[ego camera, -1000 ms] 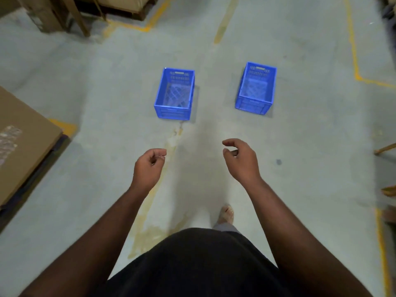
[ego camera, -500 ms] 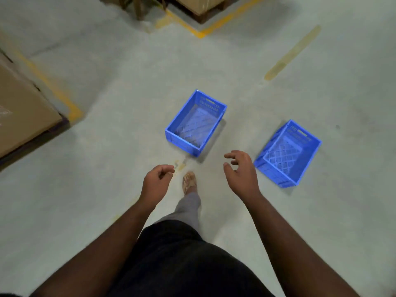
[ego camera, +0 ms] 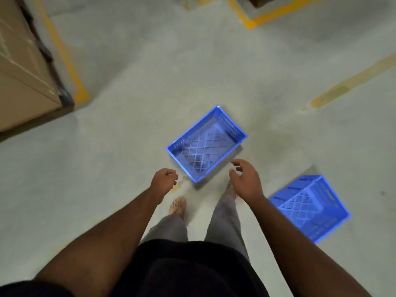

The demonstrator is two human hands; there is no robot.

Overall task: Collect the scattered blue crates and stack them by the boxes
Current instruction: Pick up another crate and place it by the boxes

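Two empty blue plastic crates with lattice bottoms lie on the concrete floor. The nearer crate sits just ahead of my feet, turned at an angle. The second crate rests to the right, partly behind my right forearm. My left hand hovers beside the near crate's front-left corner, fingers curled into a loose fist, holding nothing. My right hand hangs over the crate's front-right side, fingers spread and empty. Neither hand touches a crate.
Large cardboard boxes on a dark pallet stand at the left, bordered by a yellow floor line. More yellow floor marking runs at the top. A worn yellow stripe crosses the floor at the right.
I have walked up to the crates; they now lie much closer and lower in view. Both hands have reached toward the near crate, and the right hand's fingers have spread.
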